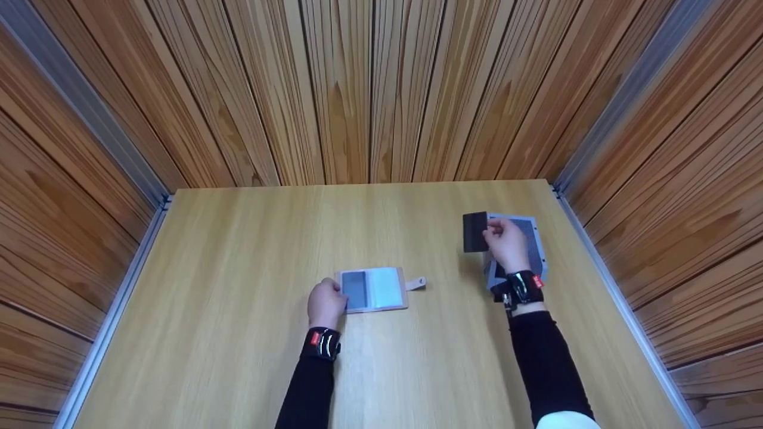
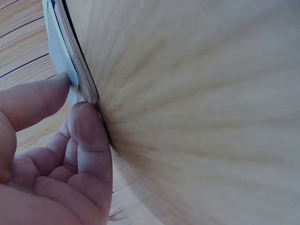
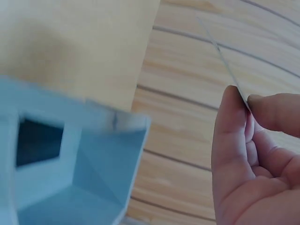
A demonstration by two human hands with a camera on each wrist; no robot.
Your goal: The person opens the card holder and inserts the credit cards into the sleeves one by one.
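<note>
Head view: open holder lies on counter, strap pointing right; left hand pinches its left edge, thumb on inner face, forefinger at rim, probably to steady it and hold it open; right hand pinches dark card by one edge, thumb against forefinger, likely so most of its face stays uncovered; card raised near left side of box, apart from it; right arm reaches farther forward, wrist over box, remaining fingers curled inward
</note>
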